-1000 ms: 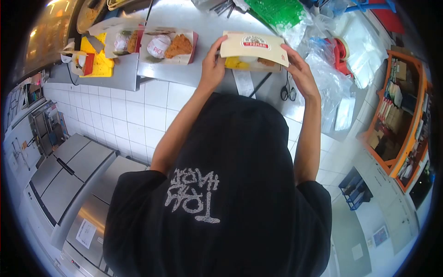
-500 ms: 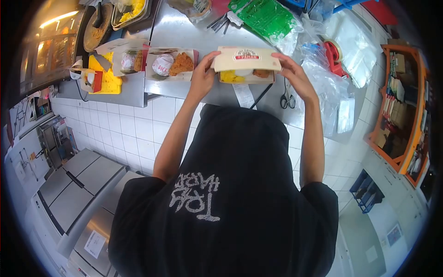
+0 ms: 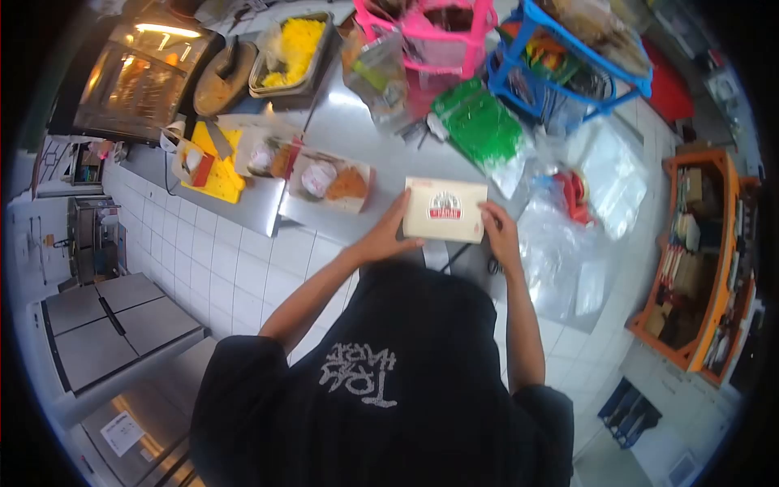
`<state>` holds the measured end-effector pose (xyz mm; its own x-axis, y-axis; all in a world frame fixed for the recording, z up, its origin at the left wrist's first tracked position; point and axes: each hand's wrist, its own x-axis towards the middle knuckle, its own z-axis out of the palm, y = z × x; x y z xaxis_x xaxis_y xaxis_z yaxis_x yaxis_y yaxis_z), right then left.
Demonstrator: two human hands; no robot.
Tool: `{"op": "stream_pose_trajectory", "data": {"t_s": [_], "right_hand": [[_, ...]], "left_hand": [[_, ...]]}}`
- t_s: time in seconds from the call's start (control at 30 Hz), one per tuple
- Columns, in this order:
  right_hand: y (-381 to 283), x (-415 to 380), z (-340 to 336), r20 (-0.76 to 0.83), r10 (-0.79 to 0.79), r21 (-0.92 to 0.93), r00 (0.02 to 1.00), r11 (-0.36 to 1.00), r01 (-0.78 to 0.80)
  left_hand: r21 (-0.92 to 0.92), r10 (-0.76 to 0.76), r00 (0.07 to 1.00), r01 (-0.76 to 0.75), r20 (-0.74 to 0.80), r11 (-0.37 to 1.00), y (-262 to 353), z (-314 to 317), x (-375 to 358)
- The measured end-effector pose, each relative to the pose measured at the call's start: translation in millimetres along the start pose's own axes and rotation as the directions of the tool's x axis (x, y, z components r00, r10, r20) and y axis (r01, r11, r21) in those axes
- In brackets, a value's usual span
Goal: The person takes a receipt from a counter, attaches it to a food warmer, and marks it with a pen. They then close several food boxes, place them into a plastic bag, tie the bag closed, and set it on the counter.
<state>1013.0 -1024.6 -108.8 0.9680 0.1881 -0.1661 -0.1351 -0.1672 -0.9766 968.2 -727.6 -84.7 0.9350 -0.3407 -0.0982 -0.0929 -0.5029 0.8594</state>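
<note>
A cream cardboard meal box [image 3: 445,213] with a printed logo sits on the steel counter, its lid down over the food. My left hand [image 3: 389,237] grips the box's left side, thumb along the near edge. At the right edge, my right hand [image 3: 503,234] has its fingers closed on the lid's corner. To the left stands an open meal box [image 3: 367,195] with a wrapped rice packet [image 3: 317,178] and fried chicken [image 3: 349,184]. Another open box [image 3: 243,165] with similar contents is beyond it. A receipt [image 3: 435,253] and scissors [image 3: 493,265] partly show below the box.
A yellow cutting board [image 3: 221,185] lies at left, below a metal tray [image 3: 323,69] of yellow food. Green packaging [image 3: 479,122], clear plastic bags [image 3: 552,252] and a red tape dispenser [image 3: 578,199] are at right. Pink [image 3: 446,57] and blue baskets [image 3: 580,81] stand behind.
The lid has come down and now covers the food that showed at the near edge. My hands have moved lower on the box's sides. The head view has shifted, showing more of the counter's back.
</note>
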Motion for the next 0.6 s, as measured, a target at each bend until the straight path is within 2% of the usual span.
{"op": "stream_pose_trajectory", "data": {"t_s": [0.03,0.07,0.13,0.17,0.23,0.27,0.3,0.33,0.37,0.4,0.43,0.47,0.5,0.6], "right_hand": [[-3.9,-0.8,1.8,-0.014,-0.005,-0.019,1.0,1.0,0.005],[-7.0,1.4,0.5,0.005,-0.014,-0.063,1.0,0.998,0.014],[-13.1,5.5,-4.0,0.054,-0.048,-0.186,0.997,0.981,0.057],[-16.9,9.7,-7.0,0.087,-0.081,-0.269,0.993,0.958,0.102],[-25.7,12.9,-8.5,0.207,-0.254,-0.617,0.945,0.716,0.327],[-37.8,16.1,-8.4,0.334,-0.246,-0.671,0.91,0.616,0.413],[-53.6,18.3,-8.5,0.453,-0.22,-0.706,0.864,0.504,0.498],[-63.3,21.3,-4.7,0.524,-0.18,-0.713,0.833,0.443,0.544],[-71.9,24.5,1.7,0.581,-0.131,-0.717,0.803,0.383,0.582],[-82.5,27.6,8.4,0.6,-0.159,-0.701,0.784,0.367,0.611],[-92.4,29.6,15.1,0.615,-0.078,-0.72,0.784,0.35,0.599],[-97.6,32.3,19.0,0.624,0.009,-0.74,0.781,0.329,0.587],[-94.1,37.1,18.6,0.644,0.0,-0.726,0.765,0.314,0.611],[-85.2,49.0,14.0,0.69,-0.02,-0.633,0.723,0.469,0.616]], "left_hand": [[-0.117,-0.012,1.0,0.009,-0.021,0.993,-6.5,5.6,2.5],[-0.102,0.007,0.999,-0.012,-0.052,0.995,-17.2,21.0,12.0],[-0.149,-0.086,0.937,0.036,-0.337,0.988,-33.9,51.2,33.5],[-0.045,-0.07,0.942,0.059,-0.328,0.997,-23.7,47.8,31.7],[0.211,-0.021,0.936,0.101,-0.352,0.972,-21.3,47.7,31.4],[0.369,-0.049,0.941,0.179,-0.336,0.912,-9.9,43.1,28.6],[0.446,-0.026,0.953,0.165,-0.302,0.88,-1.2,36.2,28.8],[0.543,0.164,0.958,-0.012,-0.234,0.84,-8.2,31.5,30.5],[0.566,0.197,0.976,-0.113,-0.09,0.816,8.4,18.3,32.4],[0.572,0.15,0.985,-0.171,0.084,0.802,23.9,5.8,36.0],[0.589,0.149,0.987,-0.152,0.053,0.794,31.4,-1.9,40.3],[0.61,0.093,0.983,-0.17,0.156,0.774,39.1,-7.2,44.2],[0.623,0.03,0.966,-0.188,0.255,0.759,43.0,-8.4,47.8],[0.56,0.031,0.972,-0.16,0.234,0.813,26.8,0.9,59.6]]}}
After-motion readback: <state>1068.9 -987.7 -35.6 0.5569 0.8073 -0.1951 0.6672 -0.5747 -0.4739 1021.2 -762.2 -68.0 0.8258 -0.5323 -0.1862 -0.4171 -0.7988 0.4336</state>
